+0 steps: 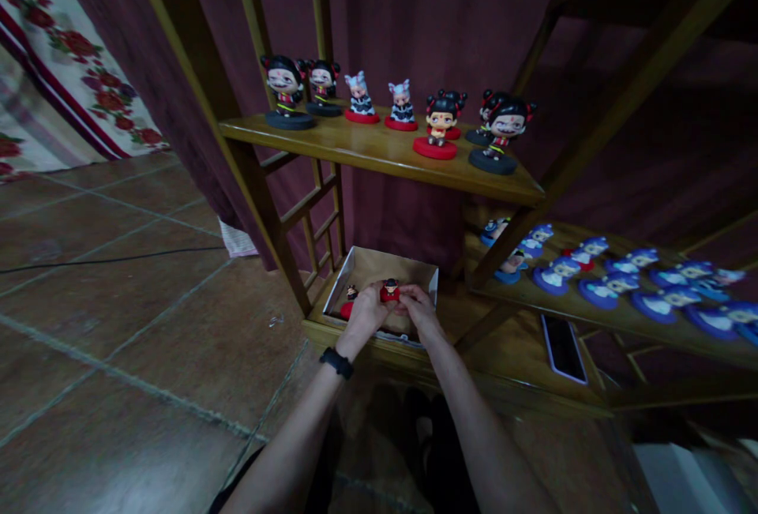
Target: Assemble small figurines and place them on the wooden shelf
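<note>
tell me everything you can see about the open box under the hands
The open box looks like cardboard, shallow and rectangular, with whitish edges and a plain brown inside; no lid shows on it. It sits flat on the lower wooden shelf. A small figure on a red base is in its left part. The left hand and right hand partly hide its front; whether they touch it is unclear.
</note>
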Available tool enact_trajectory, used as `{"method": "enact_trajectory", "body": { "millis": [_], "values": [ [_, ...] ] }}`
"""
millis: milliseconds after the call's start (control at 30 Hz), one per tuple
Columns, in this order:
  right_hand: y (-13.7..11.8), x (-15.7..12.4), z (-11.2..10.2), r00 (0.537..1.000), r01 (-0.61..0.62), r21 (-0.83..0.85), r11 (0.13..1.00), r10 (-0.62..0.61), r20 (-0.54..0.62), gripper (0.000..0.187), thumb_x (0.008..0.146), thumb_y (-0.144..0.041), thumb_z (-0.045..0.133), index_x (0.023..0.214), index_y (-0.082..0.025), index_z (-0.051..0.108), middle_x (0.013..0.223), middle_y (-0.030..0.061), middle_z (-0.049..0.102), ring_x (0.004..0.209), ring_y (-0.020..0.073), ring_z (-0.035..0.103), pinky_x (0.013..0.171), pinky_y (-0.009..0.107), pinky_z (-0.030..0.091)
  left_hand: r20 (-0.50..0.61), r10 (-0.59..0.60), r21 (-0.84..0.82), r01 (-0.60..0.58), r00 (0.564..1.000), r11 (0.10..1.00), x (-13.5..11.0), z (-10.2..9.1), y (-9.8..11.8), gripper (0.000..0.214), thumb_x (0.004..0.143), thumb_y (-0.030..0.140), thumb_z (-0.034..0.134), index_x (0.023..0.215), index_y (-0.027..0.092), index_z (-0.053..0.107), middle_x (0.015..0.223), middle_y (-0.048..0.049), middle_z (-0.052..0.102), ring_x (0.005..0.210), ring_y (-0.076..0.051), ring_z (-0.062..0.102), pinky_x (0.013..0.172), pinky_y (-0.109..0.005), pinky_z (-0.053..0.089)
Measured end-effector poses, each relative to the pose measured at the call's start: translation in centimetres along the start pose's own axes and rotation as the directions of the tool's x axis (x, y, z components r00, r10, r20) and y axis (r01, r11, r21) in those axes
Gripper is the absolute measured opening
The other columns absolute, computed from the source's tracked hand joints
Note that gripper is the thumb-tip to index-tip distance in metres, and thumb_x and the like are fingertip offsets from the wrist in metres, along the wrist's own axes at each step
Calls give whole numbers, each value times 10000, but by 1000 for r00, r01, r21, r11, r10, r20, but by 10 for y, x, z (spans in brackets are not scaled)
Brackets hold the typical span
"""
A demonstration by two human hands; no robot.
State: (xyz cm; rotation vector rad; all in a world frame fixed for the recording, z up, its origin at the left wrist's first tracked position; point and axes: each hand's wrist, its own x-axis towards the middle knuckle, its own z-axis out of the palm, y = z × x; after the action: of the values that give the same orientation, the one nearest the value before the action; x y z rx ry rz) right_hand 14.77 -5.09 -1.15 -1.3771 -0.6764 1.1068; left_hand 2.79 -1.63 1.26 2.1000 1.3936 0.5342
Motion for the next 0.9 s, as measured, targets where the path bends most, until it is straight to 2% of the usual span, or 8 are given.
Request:
{"method": "enact_trajectory", "body": {
  "millis": [167,400,900],
  "values": [
    [0,1,-1,1000,-3,2,1000,3,30,202,594,-253,567,793,-219,571,671,-50,616,521,97,551,526,245,483,30,-36,9,36,999,999,-2,-3,3,400,734,325,581,1105,180,562,937,-70,663,854,-172,607,684,-224,427],
    [1,1,0,1000,-7,-7,1000,7,12,168,590,-245,563,755,-220,555,651,-52,600,518,104,553,521,253,482,1,12,11,-12,1000,1000,0,0,-2,373,734,349,571,1066,178,577,923,-67,662,819,-171,609,653,-223,422],
    [-2,-1,0,1000,-11,-17,1000,11,16,185,594,-246,552,775,-207,553,663,-48,602,515,94,554,524,246,483,-6,17,7,-17,1000,1000,0,0,-2,397,733,322,575,1096,160,568,940,-78,659,826,-169,606,678,-225,433]
  ]
}}
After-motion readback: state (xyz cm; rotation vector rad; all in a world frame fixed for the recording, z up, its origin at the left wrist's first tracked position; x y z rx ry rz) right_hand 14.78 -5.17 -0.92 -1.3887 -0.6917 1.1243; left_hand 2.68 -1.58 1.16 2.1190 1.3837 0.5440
